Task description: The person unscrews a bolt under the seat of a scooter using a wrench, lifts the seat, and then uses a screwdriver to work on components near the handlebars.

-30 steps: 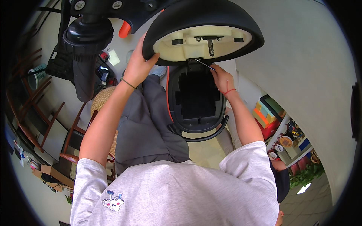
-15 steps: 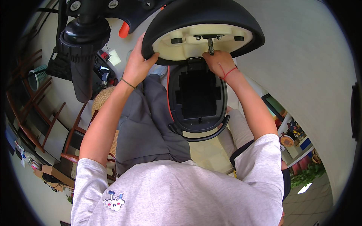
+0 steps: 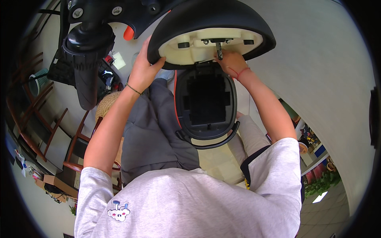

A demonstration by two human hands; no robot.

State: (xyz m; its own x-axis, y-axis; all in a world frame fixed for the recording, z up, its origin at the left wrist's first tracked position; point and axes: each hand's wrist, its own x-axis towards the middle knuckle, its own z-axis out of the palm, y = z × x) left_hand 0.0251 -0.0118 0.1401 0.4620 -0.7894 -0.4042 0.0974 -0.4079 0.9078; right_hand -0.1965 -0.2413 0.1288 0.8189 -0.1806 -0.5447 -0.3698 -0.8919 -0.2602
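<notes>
My left hand (image 3: 147, 65) grips the left edge of a black padded seat (image 3: 206, 16), which is raised to show its cream underside (image 3: 190, 53). My right hand (image 3: 231, 63) is at that underside, fingers curled beside a metal latch (image 3: 219, 49) that hangs from a bracket; what they hold is mostly hidden. A thin metal piece lies near the hinge (image 3: 206, 67) under the fingers. Below the seat is an open black oval compartment (image 3: 204, 129) with an orange outer edge and a curved black rail.
Black handlebar grip (image 3: 85, 83) and frame overhang the upper left. Tools (image 3: 109, 75) lie beyond. Wooden chairs (image 3: 51, 139) stand left. Another person's beige-clad leg (image 3: 254, 135) is right of the compartment, near shelves (image 3: 313, 158) with toys and plants.
My right hand has moved up and left from the compartment's right rim, where it held a slim metal tool, to the latch under the seat. My left hand keeps its grip.
</notes>
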